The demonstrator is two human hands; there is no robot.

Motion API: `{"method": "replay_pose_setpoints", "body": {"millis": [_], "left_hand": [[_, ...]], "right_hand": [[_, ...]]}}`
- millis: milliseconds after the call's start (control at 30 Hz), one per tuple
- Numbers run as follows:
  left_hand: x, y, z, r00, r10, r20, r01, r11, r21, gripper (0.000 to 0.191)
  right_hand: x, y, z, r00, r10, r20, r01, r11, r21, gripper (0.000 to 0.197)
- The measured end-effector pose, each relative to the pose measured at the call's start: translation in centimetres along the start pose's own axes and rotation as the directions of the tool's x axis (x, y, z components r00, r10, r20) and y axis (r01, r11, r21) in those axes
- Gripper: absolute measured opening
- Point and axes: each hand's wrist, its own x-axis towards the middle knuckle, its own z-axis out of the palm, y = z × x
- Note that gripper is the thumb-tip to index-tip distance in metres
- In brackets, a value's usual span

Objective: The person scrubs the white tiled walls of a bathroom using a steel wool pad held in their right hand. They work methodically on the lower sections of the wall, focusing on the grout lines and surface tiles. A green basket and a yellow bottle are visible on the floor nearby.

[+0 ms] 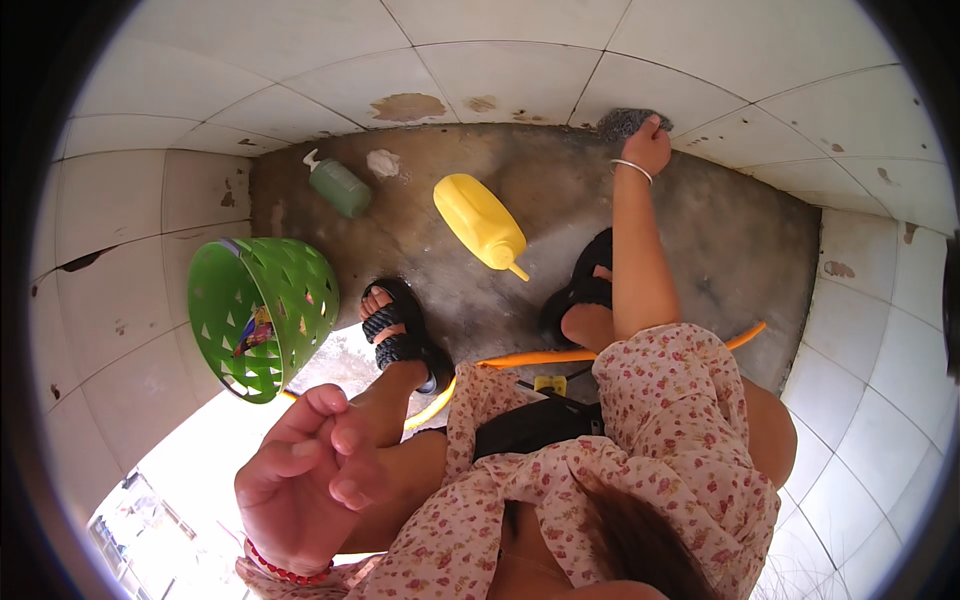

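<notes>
My right hand point(649, 147) is closed on a grey scouring pad point(624, 124) and presses it against the foot of the white tiled wall point(675, 82), where wall and floor meet. Raised near my knee, palm up with curled fingers, my left hand point(311, 469) holds nothing. A yellow plastic bottle point(476, 217) with a spout lies on its side on the wet concrete floor point(720, 247) between my sandals. Farther left lies a green pump bottle point(341, 187), also tipped over, beside a white crumpled lump point(383, 163).
A green plastic basket point(311, 300) with colourful packaging inside lies tilted by the left wall. An orange hose point(540, 358) runs across the floor behind my feet. My black sandals point(401, 330) are planted wide apart. Tiled walls bound the floor on three sides.
</notes>
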Motion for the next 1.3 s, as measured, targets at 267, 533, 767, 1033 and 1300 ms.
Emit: {"method": "replay_pose_setpoints", "body": {"millis": [267,533,767,1033,1300], "left_hand": [[0.6,0.0,0.6,0.998,-0.047,0.034,0.046,0.998,0.031,0.035],[1.2,0.0,0.8,0.999,-0.029,0.025,0.029,0.999,0.028,0.035],[1.3,0.1,0.9,0.997,-0.06,0.04,0.057,0.996,0.062,0.034],[0.9,0.2,0.5,0.999,-0.039,0.023,0.038,0.999,0.038,0.035],[0.5,0.1,0.2,0.999,-0.028,0.039,0.026,0.998,0.052,0.035]], "right_hand": [[-1.0,1.1,2.3,0.643,0.641,0.418,-0.751,0.422,0.509,0.033],[-1.1,-1.0,0.4,0.978,0.164,0.13,-0.207,0.842,0.499,0.034],[-1.7,1.4,2.4,0.707,0.575,0.411,-0.691,0.439,0.574,0.03],[-3.1,-2.3,2.0,0.875,0.275,0.399,-0.472,0.673,0.57,0.031],[-2.2,1.9,2.7,0.812,0.412,0.413,-0.572,0.7,0.426,0.028]]}}
